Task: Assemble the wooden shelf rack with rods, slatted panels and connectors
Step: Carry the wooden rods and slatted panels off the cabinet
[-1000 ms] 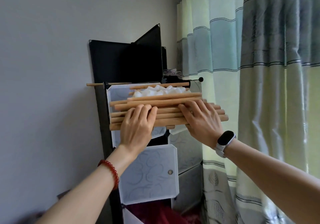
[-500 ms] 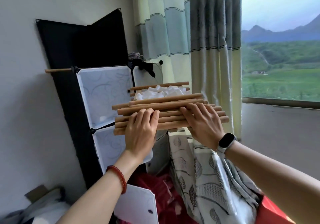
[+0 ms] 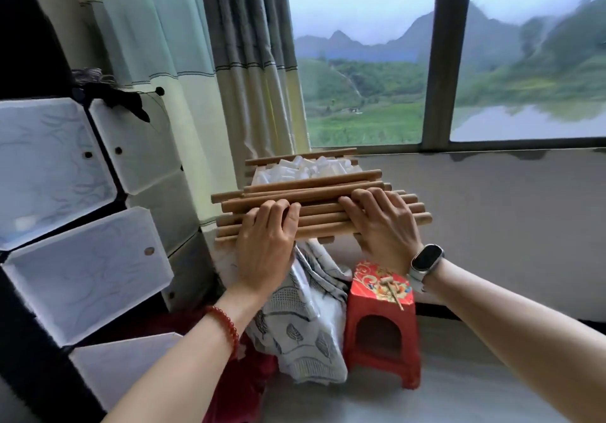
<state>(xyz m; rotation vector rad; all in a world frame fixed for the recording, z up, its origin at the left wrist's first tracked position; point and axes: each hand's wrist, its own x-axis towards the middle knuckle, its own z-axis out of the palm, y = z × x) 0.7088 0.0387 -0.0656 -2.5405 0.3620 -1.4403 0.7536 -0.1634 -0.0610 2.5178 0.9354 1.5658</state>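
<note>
Wooden rods point(image 3: 321, 213) stacked with white connectors point(image 3: 305, 168) on top, probably over slatted panel; left hand point(image 3: 265, 242) and right hand point(image 3: 383, 222) clasp near edge. Bundle now carried from cabinet point(image 3: 82, 209) toward window, above red stool point(image 3: 382, 321). Assembly not begun.

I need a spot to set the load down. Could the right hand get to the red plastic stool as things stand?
Probably not yet. The right hand and left hand both hold the stack of wooden rods with white connectors on top. The red plastic stool stands below, nothing between.
</note>
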